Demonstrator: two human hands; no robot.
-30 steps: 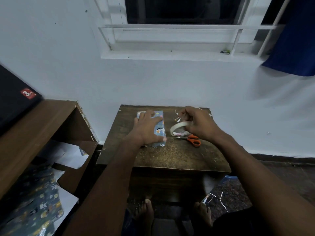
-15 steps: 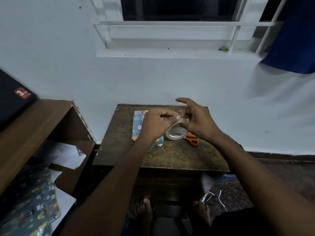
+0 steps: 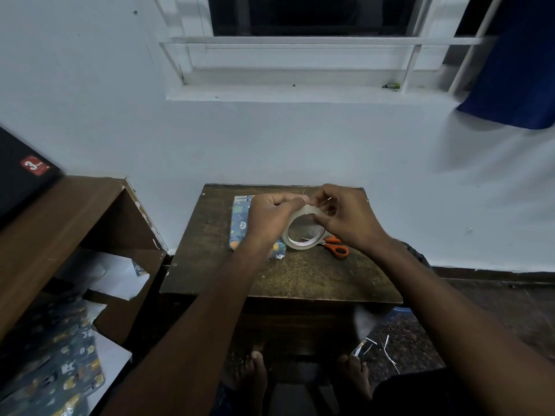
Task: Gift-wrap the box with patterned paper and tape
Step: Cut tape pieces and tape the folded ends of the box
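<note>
White wall and a barred window are sitting behind a small dark wooden counter (image 3: 288,274), its top scuffed and speckled. We are working at its far half. Our right hand (image 3: 345,223) is gripping the roll of clear tape (image 3: 303,232), held tilted just above the counter; our left hand (image 3: 271,219) is pinching at the roll's upper edge, apparently picking for the loose end, though the end itself is too small to make out. The box (image 3: 240,223), already covered in blue patterned paper, is lying on the counter under and behind our left wrist, touched by neither hand. Orange-handled scissors (image 3: 338,247) are lying just beside the roll.

We are judging the step as freeing a strip: best to steady the roll firmly, lift the end with a nail, and pull slowly so it does not split.

To the left, a brown shelf unit (image 3: 75,223) is holding white sheets and spare patterned paper (image 3: 60,367). A blue curtain (image 3: 516,61) is hanging at the upper right.
</note>
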